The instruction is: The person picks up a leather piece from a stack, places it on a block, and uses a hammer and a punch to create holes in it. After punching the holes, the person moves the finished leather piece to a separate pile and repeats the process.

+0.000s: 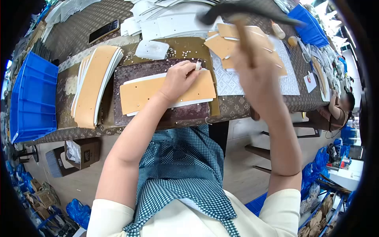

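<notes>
My left hand (181,80) rests on a tan pattern piece (146,93) with small holes in it. Its fingers are closed around a short, pale hole punch (198,65) with a dark top, standing near the piece's upper right corner. White sheets show beneath the tan piece, and all of it lies on a dark, worn pad (122,71). Raised to the right, my right hand (254,69) grips the wooden handle of a hammer (246,14); both are smeared by motion. The hammer's dark head is well above the table.
A stack of tan and white pieces (94,87) lies left, beside a blue bin (35,96). Farther back are a phone (104,31), a white plastic dish (152,49) and small white scraps. More tan pieces (221,45) lie right. Another person (337,110) sits far right.
</notes>
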Action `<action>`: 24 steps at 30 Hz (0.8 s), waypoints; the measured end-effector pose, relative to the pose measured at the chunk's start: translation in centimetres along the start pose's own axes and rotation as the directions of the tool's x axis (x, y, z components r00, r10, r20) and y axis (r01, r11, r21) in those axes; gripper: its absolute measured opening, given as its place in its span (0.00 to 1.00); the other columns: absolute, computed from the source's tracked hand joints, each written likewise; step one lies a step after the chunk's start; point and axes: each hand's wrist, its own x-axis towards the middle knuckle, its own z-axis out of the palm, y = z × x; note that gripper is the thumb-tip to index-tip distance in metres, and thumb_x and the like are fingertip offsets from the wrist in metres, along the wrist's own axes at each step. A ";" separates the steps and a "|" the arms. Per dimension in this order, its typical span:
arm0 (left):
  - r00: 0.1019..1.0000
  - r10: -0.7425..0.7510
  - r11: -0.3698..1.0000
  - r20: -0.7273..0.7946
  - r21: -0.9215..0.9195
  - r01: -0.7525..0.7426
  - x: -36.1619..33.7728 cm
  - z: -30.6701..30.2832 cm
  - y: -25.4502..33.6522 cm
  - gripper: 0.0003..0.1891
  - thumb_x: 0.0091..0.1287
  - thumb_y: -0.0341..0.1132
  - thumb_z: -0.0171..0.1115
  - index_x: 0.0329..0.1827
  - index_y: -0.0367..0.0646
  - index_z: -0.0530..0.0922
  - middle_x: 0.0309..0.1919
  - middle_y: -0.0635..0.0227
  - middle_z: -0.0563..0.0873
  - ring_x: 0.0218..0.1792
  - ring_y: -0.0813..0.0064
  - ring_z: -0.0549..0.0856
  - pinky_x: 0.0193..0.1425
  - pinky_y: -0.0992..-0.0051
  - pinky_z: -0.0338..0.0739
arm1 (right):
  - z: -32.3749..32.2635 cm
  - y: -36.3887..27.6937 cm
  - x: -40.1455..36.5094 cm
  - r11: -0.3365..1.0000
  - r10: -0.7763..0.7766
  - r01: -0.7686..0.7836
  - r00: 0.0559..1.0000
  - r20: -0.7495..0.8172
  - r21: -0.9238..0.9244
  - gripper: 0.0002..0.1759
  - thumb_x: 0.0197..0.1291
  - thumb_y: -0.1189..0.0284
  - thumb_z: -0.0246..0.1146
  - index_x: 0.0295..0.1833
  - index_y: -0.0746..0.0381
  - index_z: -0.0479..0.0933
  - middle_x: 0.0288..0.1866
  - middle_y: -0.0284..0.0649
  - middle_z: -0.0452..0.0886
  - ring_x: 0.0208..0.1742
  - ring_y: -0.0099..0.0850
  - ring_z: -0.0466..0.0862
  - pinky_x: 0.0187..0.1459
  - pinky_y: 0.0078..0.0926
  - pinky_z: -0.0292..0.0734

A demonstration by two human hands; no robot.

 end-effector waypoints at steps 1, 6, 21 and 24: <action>0.998 -0.069 0.998 0.012 0.004 0.069 0.1 -0.4 0.3 0.06 0.66 0.30 0.66 0.43 0.39 0.86 0.33 0.60 0.85 0.31 0.69 0.85 0.38 0.73 0.80 | 2.2 2.3 -1.1 0.993 0.114 -0.116 0.980 0.162 0.004 0.16 0.70 0.65 0.59 0.48 0.69 0.75 0.31 0.56 0.82 0.36 0.51 0.83 0.38 0.45 0.76; 0.975 -0.204 0.958 0.089 -0.185 0.217 0.7 1.5 2.7 0.06 0.69 0.27 0.63 0.44 0.33 0.85 0.34 0.62 0.87 0.37 0.74 0.87 0.41 0.75 0.81 | 2.4 4.8 -4.3 0.915 0.326 -0.349 0.935 0.136 0.203 0.18 0.67 0.64 0.59 0.45 0.72 0.73 0.37 0.65 0.82 0.42 0.63 0.81 0.45 0.49 0.78; 0.974 -0.225 0.963 0.016 -0.152 0.225 -0.1 0.1 0.7 0.03 0.64 0.25 0.66 0.39 0.36 0.83 0.34 0.59 0.87 0.34 0.69 0.85 0.40 0.71 0.79 | 12.7 2.6 -12.1 0.541 0.627 -0.513 0.774 0.087 0.666 0.13 0.76 0.68 0.55 0.57 0.64 0.76 0.28 0.34 0.80 0.19 0.19 0.76 0.23 0.21 0.73; 0.898 -0.441 0.872 -0.001 -0.239 0.428 0.0 -0.5 0.7 0.12 0.61 0.28 0.71 0.28 0.35 0.74 0.25 0.65 0.80 0.26 0.80 0.78 0.33 0.75 0.75 | 12.9 2.9 -12.4 0.553 0.603 -0.480 0.795 0.071 0.681 0.13 0.77 0.69 0.55 0.57 0.65 0.76 0.30 0.34 0.81 0.19 0.18 0.76 0.23 0.20 0.73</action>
